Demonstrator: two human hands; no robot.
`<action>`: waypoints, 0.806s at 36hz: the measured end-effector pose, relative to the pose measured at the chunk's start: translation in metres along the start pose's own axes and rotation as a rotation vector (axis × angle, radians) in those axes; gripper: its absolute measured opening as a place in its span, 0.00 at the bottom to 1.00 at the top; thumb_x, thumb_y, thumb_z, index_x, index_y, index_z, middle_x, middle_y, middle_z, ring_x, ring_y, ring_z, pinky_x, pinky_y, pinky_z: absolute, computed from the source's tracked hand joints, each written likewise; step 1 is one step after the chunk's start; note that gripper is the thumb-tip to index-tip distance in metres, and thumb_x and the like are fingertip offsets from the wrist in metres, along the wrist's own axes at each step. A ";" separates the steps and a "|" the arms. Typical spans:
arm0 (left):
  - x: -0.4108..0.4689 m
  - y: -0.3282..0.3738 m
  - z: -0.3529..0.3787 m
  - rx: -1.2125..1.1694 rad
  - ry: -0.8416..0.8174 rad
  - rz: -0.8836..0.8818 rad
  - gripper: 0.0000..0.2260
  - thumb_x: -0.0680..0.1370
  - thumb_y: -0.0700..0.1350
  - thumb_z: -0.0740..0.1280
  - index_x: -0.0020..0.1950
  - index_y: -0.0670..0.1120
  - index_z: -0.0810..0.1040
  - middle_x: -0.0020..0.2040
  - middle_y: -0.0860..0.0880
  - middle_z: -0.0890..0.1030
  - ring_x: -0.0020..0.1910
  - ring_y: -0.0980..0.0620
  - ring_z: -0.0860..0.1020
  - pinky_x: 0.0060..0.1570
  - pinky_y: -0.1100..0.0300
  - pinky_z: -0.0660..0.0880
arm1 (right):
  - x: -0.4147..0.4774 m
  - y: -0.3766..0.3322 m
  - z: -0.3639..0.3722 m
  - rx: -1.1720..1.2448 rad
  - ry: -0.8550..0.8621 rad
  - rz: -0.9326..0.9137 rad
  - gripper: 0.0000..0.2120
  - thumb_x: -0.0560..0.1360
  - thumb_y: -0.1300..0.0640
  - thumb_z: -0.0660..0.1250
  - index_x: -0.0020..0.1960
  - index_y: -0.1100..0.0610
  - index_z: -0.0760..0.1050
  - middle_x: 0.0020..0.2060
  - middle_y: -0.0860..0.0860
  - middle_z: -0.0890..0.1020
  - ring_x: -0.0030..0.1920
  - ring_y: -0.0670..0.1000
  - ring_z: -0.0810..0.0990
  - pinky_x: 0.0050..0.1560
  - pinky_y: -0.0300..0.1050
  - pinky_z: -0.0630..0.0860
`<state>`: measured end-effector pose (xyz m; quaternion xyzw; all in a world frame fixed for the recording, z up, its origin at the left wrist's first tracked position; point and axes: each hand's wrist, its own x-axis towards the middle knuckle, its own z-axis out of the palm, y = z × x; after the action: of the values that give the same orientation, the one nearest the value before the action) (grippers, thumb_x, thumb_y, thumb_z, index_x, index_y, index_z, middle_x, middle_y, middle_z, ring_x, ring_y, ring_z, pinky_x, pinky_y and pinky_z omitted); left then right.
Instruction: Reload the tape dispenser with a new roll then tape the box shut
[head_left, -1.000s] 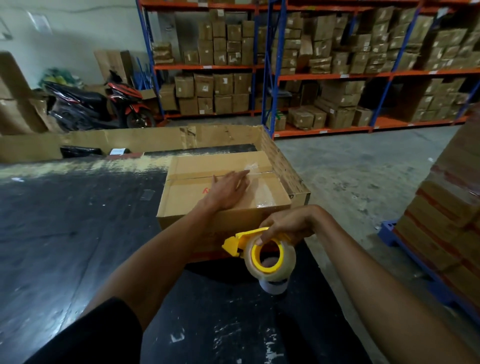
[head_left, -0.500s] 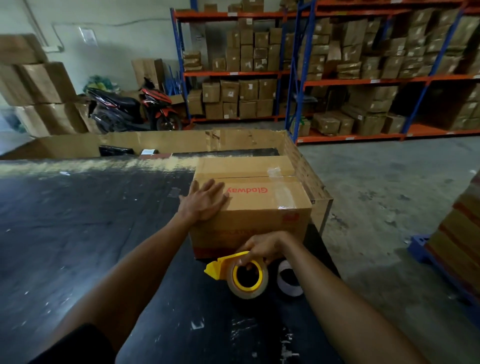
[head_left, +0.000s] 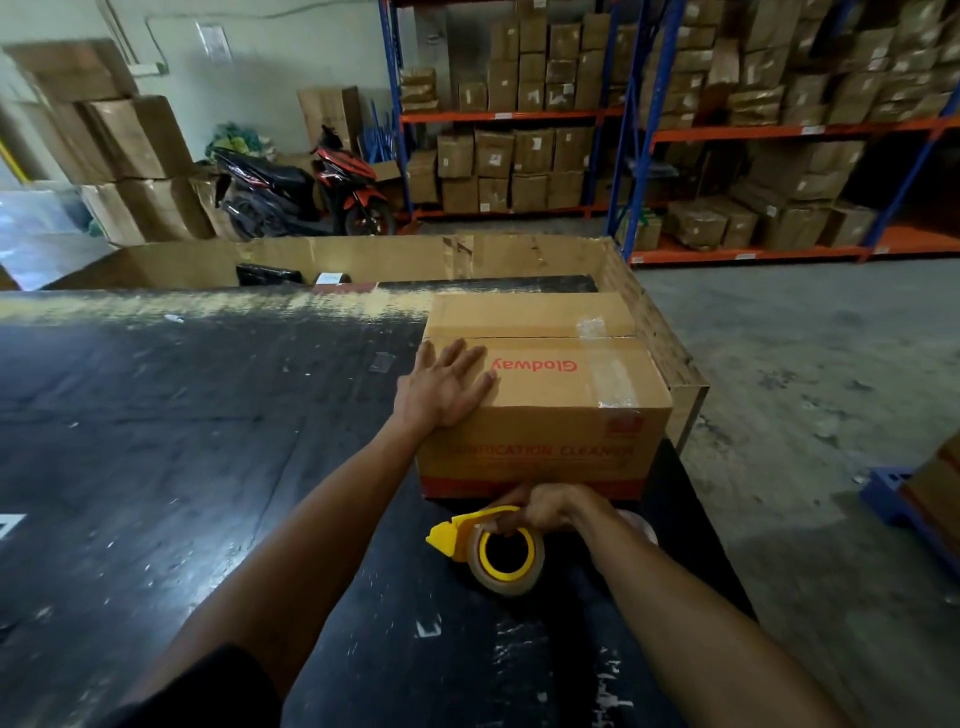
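The left hand (head_left: 444, 387) lies flat, fingers spread, on the box (head_left: 540, 395) at the surface's right edge, stiff but likely dentable, while the right hand (head_left: 545, 512) grips the light, rigid dispenser (head_left: 485, 545) before it, best held at its handle.

Tape dispenser (head_left: 485, 545) before box (head_left: 545, 410) on table (head_left: 156, 467).

Dim indoor light is falling from above; glare is streaking the dark tabletop (head_left: 156, 467), wide-angle distortion is bending the edges, and the far left is blurring.
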<state>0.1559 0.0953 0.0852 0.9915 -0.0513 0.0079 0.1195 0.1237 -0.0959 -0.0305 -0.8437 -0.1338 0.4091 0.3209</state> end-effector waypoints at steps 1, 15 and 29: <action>0.000 0.000 0.000 0.002 0.004 0.002 0.30 0.81 0.70 0.47 0.82 0.63 0.52 0.85 0.56 0.51 0.84 0.41 0.43 0.72 0.29 0.61 | 0.001 0.002 0.001 -0.022 0.026 -0.015 0.24 0.68 0.30 0.72 0.63 0.35 0.80 0.66 0.45 0.80 0.66 0.53 0.76 0.69 0.54 0.70; -0.001 -0.003 0.003 -0.018 0.028 0.015 0.30 0.80 0.70 0.48 0.82 0.62 0.53 0.85 0.55 0.52 0.84 0.40 0.43 0.73 0.28 0.62 | -0.007 0.008 0.020 -0.054 0.283 -0.172 0.17 0.73 0.37 0.72 0.56 0.46 0.84 0.54 0.49 0.86 0.54 0.51 0.83 0.53 0.49 0.79; -0.003 0.000 -0.002 0.002 -0.053 -0.010 0.31 0.80 0.70 0.47 0.82 0.63 0.50 0.85 0.54 0.49 0.83 0.39 0.40 0.74 0.26 0.58 | -0.030 0.011 0.025 -0.198 0.381 -0.146 0.34 0.73 0.26 0.61 0.69 0.48 0.76 0.67 0.51 0.79 0.66 0.56 0.76 0.65 0.56 0.73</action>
<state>0.1528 0.0959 0.0875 0.9917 -0.0494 -0.0187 0.1171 0.0848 -0.1082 -0.0309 -0.9211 -0.1709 0.2029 0.2849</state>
